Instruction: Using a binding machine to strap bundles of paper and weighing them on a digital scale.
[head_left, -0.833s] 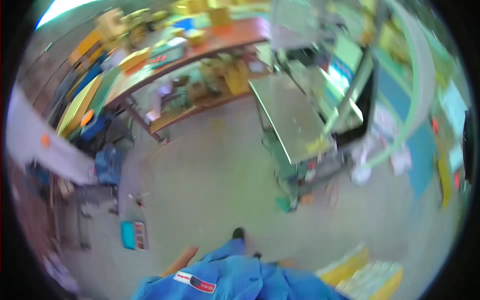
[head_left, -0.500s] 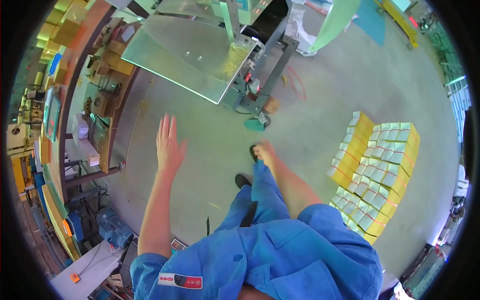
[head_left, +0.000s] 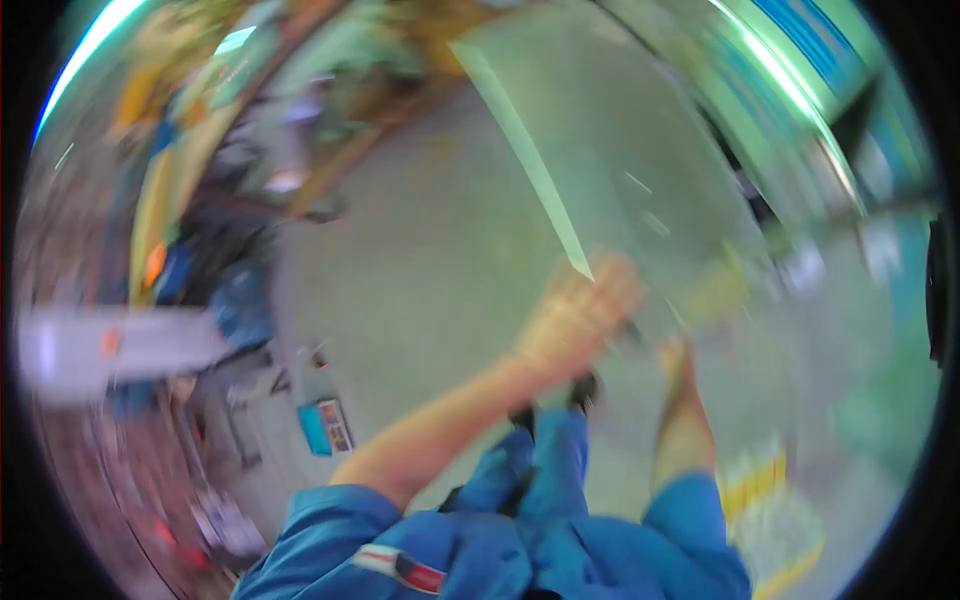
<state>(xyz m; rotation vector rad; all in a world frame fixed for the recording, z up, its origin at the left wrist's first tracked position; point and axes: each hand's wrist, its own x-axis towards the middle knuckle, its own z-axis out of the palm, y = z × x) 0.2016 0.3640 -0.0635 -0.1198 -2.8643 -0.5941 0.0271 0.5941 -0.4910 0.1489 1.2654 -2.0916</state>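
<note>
The view is smeared by motion. My left hand (head_left: 592,305) reaches forward, overlapping the near corner of a wide metal tray (head_left: 620,130) with a pale rim. I cannot tell whether it touches the tray, and its fingers are blurred. Just right of it, my right hand (head_left: 677,358) is by the tray's near edge, its fingers too smeared to read. Nothing clearly shows in either hand. A yellowish patch (head_left: 720,297) lies on the tray's right part, above my right hand.
Shelving with a brown edge (head_left: 350,150) runs along the left. Below it are a blue motor-like unit (head_left: 243,303) and a white bench top (head_left: 130,345). A small turquoise and dark item (head_left: 325,428) lies low left. Yellow-sided stacks (head_left: 755,482) stand low right.
The view has turned right, bringing the tray in front of me. My left hand has swung rightward to the tray's corner; my right hand has also come near the tray.
</note>
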